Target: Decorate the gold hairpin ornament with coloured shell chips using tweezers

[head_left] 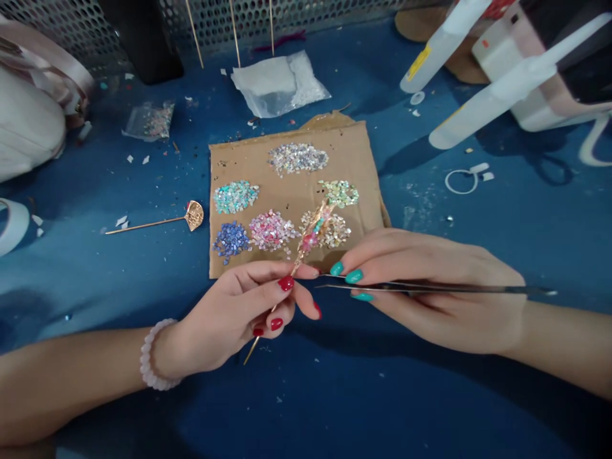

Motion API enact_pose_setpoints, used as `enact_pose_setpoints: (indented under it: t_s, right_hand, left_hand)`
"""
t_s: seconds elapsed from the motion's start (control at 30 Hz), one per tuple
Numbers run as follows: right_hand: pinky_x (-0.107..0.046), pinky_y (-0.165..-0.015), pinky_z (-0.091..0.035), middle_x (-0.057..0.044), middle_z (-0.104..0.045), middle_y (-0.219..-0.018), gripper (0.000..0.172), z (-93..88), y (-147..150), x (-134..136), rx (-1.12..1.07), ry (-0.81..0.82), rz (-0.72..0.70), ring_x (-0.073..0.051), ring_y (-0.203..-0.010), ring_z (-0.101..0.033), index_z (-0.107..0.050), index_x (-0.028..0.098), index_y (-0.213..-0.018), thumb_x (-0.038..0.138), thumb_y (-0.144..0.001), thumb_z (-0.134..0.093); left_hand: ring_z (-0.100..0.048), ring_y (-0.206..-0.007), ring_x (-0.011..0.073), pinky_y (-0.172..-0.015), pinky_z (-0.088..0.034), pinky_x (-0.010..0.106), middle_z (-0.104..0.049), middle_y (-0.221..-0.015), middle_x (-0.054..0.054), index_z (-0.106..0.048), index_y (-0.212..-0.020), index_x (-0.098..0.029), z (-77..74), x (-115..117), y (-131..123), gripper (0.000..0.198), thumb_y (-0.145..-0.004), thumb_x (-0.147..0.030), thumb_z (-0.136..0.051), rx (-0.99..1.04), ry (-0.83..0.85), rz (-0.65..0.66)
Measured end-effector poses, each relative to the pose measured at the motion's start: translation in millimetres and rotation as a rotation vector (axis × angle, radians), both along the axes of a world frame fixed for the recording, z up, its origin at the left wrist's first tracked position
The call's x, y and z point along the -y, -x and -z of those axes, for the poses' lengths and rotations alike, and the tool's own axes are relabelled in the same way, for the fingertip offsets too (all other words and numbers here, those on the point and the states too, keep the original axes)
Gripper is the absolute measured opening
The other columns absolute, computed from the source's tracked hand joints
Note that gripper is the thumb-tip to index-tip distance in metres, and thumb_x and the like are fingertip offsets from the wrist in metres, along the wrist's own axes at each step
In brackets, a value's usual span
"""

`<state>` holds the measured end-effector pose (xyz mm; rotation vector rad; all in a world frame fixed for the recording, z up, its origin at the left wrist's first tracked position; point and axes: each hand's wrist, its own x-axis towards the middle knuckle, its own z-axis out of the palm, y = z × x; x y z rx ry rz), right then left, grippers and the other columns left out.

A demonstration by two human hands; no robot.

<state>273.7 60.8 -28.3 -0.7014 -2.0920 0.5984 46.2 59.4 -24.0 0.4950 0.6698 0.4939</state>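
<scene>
My left hand [258, 299] pinches a gold hairpin [313, 233] by its stem, which slants down toward me. Pink, red and turquoise chips cover part of the hairpin's ornate head. In my right hand [430, 287] are metal tweezers [406, 287], their tips apart beside my left fingertips with nothing visible between them. Beneath the hairpin's head lies a cardboard sheet [258, 156] bearing small heaps of chips: silvery [299, 158], turquoise [236, 196], blue [231, 239], pink [272, 229], pale green [342, 193] and beige [337, 231], the last partly hidden by the hairpin.
Left of the cardboard lies another gold hairpin [194, 217] with a fan-shaped head. Behind are a bag of white bits [282, 83] and a small bag of chips [150, 121]. Two white bottles [492, 102] stand at the back right, near a plastic ring [461, 181]. A tape roll [12, 226] sits far left.
</scene>
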Motion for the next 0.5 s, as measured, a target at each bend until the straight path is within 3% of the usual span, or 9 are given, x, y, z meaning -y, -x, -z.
enact_pose_setpoints:
  t_s: [0.27,0.5]
  right_hand:
    - [-0.021,-0.082,-0.059,-0.007,-0.072,-0.083,0.015,0.9,-2.6,0.3,-0.016,0.052,0.013,-0.012,-0.082,-0.07,-0.06,0.017,-0.092,0.007,-0.081,-0.062]
    - [-0.024,-0.074,-0.061,-0.005,-0.071,-0.082,0.018,2.4,0.7,1.6,-0.006,0.072,0.051,-0.014,-0.077,-0.07,-0.06,0.021,-0.09,0.006,-0.08,-0.059]
  left_hand:
    - [-0.04,-0.049,0.0018,-0.046,-0.028,0.015,-0.068,-0.075,0.003,-0.072,-0.099,-0.019,2.0,0.7,0.6,0.014,-0.089,-0.019,-0.062,0.016,0.009,-0.009]
    - [-0.039,-0.048,0.0016,-0.046,-0.028,0.015,-0.068,-0.075,0.002,-0.072,-0.098,-0.019,2.1,0.0,0.5,0.013,-0.088,-0.019,-0.063,0.022,-0.007,-0.016]
